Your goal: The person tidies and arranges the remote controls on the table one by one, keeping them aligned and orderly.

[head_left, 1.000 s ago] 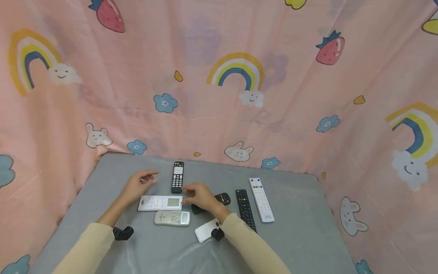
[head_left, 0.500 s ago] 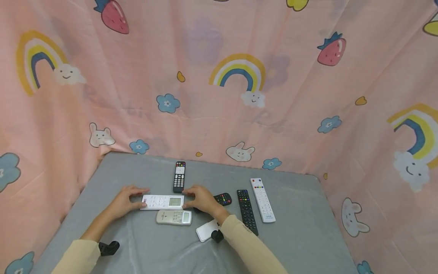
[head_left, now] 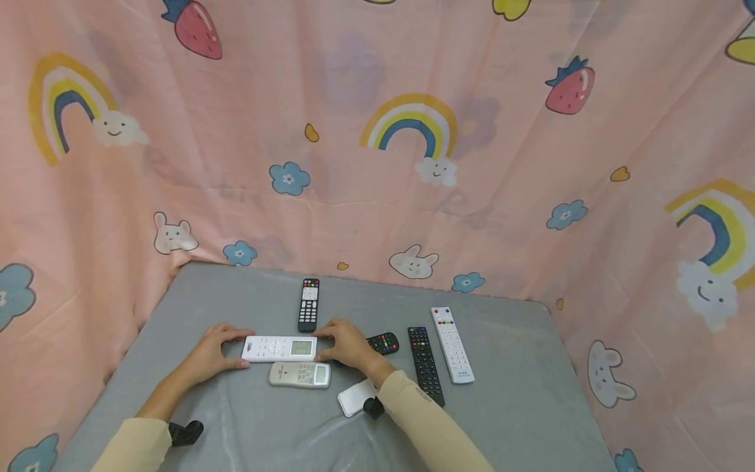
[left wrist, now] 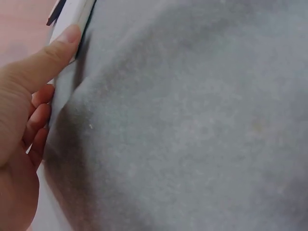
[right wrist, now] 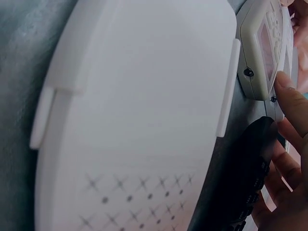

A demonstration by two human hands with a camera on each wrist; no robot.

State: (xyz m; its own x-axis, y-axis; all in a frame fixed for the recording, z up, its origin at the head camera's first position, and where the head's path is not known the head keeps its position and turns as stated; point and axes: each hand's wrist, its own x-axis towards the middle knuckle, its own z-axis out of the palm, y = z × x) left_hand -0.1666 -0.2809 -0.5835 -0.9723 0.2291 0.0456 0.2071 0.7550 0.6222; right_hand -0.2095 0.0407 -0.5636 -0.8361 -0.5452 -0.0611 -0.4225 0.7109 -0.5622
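Note:
A white remote with a small screen [head_left: 278, 349] lies crosswise on the grey table [head_left: 501, 406]. My left hand [head_left: 238, 347] pinches its left end, thumb on the near edge and fingers on the far edge. In the left wrist view the thumb [left wrist: 48, 57] presses against the white remote's edge [left wrist: 72, 14]. My right hand [head_left: 326, 342] grips the remote's right end. A beige remote [head_left: 299, 374] lies just in front of it, and it shows as the beige remote [right wrist: 262, 48] beside my thumb in the right wrist view.
A black remote [head_left: 308, 305] lies behind the hands. A small black remote [head_left: 383, 342], a long black remote [head_left: 425, 364] and a long white remote [head_left: 451, 343] lie to the right. A white flat cover [head_left: 356, 396] rests near my right wrist. Pink patterned curtains enclose the table.
A second ago my left hand hovered open above the table and my right hand hung over the remote's right end. Both have come down onto the white remote's ends.

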